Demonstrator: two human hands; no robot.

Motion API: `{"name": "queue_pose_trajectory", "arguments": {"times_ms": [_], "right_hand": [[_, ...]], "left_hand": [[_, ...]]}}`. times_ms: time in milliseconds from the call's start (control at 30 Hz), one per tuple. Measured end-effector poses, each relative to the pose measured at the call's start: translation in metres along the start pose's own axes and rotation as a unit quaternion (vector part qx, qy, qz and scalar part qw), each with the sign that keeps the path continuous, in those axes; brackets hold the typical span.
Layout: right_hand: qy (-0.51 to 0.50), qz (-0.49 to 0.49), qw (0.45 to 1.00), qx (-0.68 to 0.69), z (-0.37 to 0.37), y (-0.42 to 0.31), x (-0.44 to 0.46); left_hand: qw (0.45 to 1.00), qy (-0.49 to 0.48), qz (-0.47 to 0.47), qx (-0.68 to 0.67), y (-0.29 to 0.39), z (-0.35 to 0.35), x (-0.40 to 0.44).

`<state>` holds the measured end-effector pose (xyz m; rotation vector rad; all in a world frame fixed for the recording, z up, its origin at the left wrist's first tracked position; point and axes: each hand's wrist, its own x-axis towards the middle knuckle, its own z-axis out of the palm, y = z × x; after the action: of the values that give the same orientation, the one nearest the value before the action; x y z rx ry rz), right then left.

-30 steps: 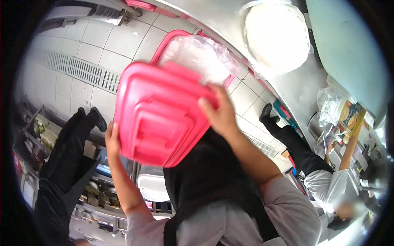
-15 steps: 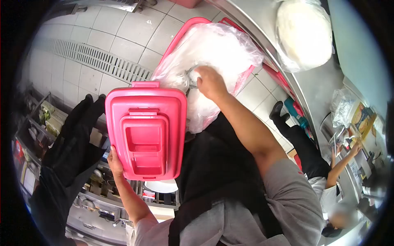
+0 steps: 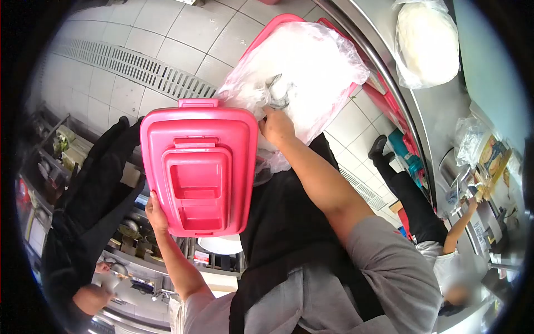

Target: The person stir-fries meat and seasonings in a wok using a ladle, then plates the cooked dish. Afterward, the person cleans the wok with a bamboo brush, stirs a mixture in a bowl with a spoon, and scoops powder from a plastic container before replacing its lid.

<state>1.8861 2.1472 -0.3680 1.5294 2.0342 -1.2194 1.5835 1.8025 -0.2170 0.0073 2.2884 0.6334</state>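
Note:
A pink plastic lid (image 3: 242, 167) is tilted up in front of me; my left hand (image 3: 156, 214) grips its lower left edge. To its right stands a pink bin (image 3: 283, 20) lined with a clear plastic bag (image 3: 245, 92) and filled with a white, powdery substance (image 3: 317, 55). A silvery metal scoop or bowl (image 3: 281, 89) lies partly sunk in the white stuff. Just below it, my right hand (image 3: 278, 128) is closed, with the fingertips pinching the bag's edge near the lid. Part of the bin is hidden behind the lid.
A steel counter (image 3: 384, 33) runs along the right, bearing a bag of white dough-like stuff (image 3: 427, 47). A co-worker in black (image 3: 83, 222) stands at the left, another person (image 3: 417, 206) at the right counter. A floor drain grate (image 3: 133, 67) crosses the tiles.
My right hand has come off the metal scoop or bowl, moved down toward me and taken the bag's edge. The lid has risen slightly in view; the left co-worker now leans into view.

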Motion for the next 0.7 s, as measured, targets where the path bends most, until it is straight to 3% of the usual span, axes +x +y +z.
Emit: {"name": "queue_pose_trajectory", "arguments": {"times_ms": [167,333,367,467,500,600,667,700], "right_hand": [[0.047,-0.016,0.998,-0.035,-0.012,0.028,-0.008],[0.137,0.158,0.971,0.115,-0.084,0.023,-0.05],[0.181,0.116,0.972,0.098,-0.069,0.047,-0.049],[-0.005,0.208,0.882,0.422,-0.072,0.044,-0.036],[-0.016,0.211,0.871,0.443,-0.072,0.041,-0.031],[-0.069,0.227,0.88,0.412,-0.076,0.034,-0.032],[-0.039,0.122,0.986,0.11,-0.065,0.043,-0.052],[-0.032,0.123,0.987,0.102,-0.055,0.048,-0.053]], "left_hand": [[0.999,-0.013,0.029,0.007,0.019,-0.001,0.006],[0.998,-0.007,0.056,0.035,0.016,-0.007,0.02],[0.998,-0.013,0.053,0.033,0.012,-0.01,0.026],[0.998,-0.028,0.051,-0.003,0.02,-0.008,0.034],[0.998,-0.032,0.049,-0.018,0.024,-0.008,0.034],[0.996,-0.025,0.088,0.0,0.03,-0.012,0.035],[0.996,-0.031,0.079,-0.017,0.03,-0.016,0.039],[0.997,-0.032,0.072,-0.027,0.027,-0.016,0.038]]}}
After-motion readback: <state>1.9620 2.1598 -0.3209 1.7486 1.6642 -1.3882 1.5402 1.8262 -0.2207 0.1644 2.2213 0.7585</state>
